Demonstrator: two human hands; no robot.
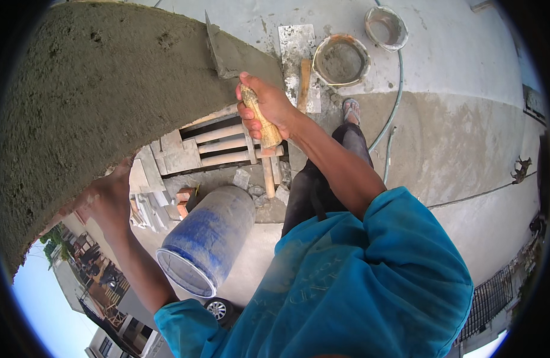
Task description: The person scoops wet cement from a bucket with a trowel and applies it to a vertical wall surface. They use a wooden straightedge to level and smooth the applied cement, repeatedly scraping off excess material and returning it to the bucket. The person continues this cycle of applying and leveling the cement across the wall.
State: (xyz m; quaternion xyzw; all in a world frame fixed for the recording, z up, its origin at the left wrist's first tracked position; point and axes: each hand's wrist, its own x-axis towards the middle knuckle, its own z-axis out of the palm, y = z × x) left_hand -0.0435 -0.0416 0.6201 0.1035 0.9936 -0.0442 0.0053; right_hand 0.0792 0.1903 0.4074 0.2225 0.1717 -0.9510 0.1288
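My right hand [266, 110] is wrapped round the worn wooden handle of a trowel [260, 113]. The trowel's thin metal blade meets the wet grey mortar on a wall [108, 77] that fills the upper left. Rough, pitted texture covers most of that mortar, with a smoother patch beside the blade. At the wall's lower edge, my left hand [105, 194] is up against the mortared border. Its fingers are blurred and partly hidden there, so their grip does not show.
A mortar bucket [341, 59] and a paler bucket [386, 28] stand at upper right, near a splattered board [296, 45] and a hose [396, 110]. Below the wall are wooden slats [221, 146], a blue barrel [209, 235] and bricks [184, 200]. A small dog [521, 170] is far right.
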